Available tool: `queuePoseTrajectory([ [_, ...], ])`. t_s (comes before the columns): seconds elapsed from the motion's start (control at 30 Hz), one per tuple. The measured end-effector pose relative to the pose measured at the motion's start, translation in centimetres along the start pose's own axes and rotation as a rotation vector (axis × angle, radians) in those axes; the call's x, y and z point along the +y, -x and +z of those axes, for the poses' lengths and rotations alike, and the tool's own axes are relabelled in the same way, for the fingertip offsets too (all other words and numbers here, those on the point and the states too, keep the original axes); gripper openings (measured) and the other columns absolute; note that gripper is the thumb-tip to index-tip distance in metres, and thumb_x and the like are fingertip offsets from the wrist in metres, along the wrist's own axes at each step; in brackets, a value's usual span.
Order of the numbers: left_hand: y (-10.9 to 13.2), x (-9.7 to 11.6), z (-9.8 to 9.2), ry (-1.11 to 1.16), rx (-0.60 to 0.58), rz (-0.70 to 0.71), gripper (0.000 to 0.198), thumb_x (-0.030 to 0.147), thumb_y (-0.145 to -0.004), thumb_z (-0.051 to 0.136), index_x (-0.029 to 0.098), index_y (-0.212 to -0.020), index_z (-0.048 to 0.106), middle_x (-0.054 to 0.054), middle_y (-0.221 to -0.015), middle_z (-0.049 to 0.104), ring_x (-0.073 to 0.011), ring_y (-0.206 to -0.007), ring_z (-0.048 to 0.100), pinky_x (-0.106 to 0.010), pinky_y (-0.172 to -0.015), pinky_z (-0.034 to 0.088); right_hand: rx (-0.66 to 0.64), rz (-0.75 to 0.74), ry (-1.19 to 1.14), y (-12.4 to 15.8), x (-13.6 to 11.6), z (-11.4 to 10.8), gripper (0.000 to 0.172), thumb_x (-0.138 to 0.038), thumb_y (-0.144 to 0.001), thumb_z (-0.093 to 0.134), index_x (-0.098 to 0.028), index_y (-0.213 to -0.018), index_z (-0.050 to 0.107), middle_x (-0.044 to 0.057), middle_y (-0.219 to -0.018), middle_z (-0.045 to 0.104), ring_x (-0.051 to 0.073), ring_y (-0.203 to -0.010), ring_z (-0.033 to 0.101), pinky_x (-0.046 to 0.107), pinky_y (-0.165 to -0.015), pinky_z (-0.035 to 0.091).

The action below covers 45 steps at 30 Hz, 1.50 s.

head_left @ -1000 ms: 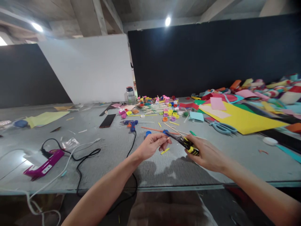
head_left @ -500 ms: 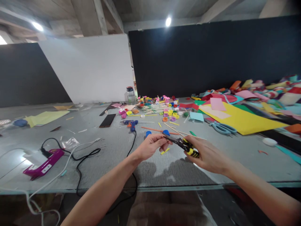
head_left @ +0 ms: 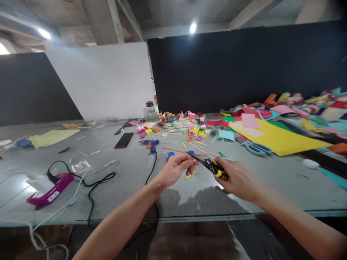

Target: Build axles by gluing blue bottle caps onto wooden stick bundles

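Observation:
My right hand [head_left: 237,177] is wrapped round the yellow-and-black handles of a pair of pliers [head_left: 207,163], whose dark jaws point left. The jaw tips reach the fingertips of my left hand [head_left: 179,169], which are pinched together on something too small to make out. Blue caps [head_left: 171,155] lie just beyond my left hand. Thin wooden sticks [head_left: 199,148] and an orange strip [head_left: 173,149] lie behind the pliers. A short yellow strip [head_left: 190,175] rests on the table below the jaws.
A blue glue gun [head_left: 153,145] with a black cord and a phone [head_left: 124,140] lie left of centre. A purple power strip [head_left: 51,191] is at the left. Blue scissors [head_left: 257,148], yellow sheet [head_left: 279,137] and coloured scraps cover the right. A bottle [head_left: 150,111] stands at the back.
The pliers' jaws have shifted slightly at my left fingertips, and their handles look a little differently angled. Both hands stay in nearly the same place.

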<state>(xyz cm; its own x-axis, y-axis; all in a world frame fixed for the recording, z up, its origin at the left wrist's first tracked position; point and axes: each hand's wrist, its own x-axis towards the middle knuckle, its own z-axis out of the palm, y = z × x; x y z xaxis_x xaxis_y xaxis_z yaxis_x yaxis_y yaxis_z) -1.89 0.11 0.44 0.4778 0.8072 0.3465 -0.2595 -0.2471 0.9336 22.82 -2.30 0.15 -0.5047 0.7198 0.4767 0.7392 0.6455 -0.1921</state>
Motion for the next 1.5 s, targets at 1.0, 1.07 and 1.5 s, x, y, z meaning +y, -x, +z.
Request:
queuePoseTrajectory([
  [1.0, -0.08, -0.04, -0.42, -0.023, 0.074, 0.056, 0.038, 0.049, -0.083, 0.082, 0.014, -0.080, 0.067, -0.001, -0.067, 0.069, -0.0108, -0.057, 0.059, -0.027, -0.063, 0.047, -0.042, 0.077, 0.024, 0.06, -0.36, -0.13, 0.013, -0.027, -0.088, 0.052, -0.022, -0.100, 0.050, 0.008, -0.085, 0.068, 0.028, -0.074, 0.065, 0.034, -0.064, 0.038],
  [1.07, -0.08, 0.01, -0.41, -0.022, 0.087, 0.049, 0.037, 0.049, -0.083, 0.082, 0.014, -0.083, 0.068, -0.002, -0.070, 0.071, -0.0126, -0.061, 0.063, -0.028, -0.068, 0.049, -0.030, 0.103, -0.001, 0.03, -0.28, 0.14, 0.015, -0.031, -0.092, 0.050, -0.022, -0.104, 0.051, 0.008, -0.088, 0.069, 0.027, -0.076, 0.066, 0.034, -0.065, 0.040],
  [1.5, -0.51, -0.33, -0.97, 0.021, 0.325, 0.089, 0.034, 0.041, -0.076, 0.089, 0.015, -0.082, 0.067, 0.003, -0.071, 0.068, -0.0072, -0.065, 0.060, -0.021, -0.069, 0.045, -0.069, 0.275, -0.059, 0.35, -0.28, -0.39, 0.036, -0.051, -0.094, 0.048, -0.019, -0.111, 0.056, 0.012, -0.101, 0.071, 0.033, -0.089, 0.069, 0.039, -0.073, 0.046],
])
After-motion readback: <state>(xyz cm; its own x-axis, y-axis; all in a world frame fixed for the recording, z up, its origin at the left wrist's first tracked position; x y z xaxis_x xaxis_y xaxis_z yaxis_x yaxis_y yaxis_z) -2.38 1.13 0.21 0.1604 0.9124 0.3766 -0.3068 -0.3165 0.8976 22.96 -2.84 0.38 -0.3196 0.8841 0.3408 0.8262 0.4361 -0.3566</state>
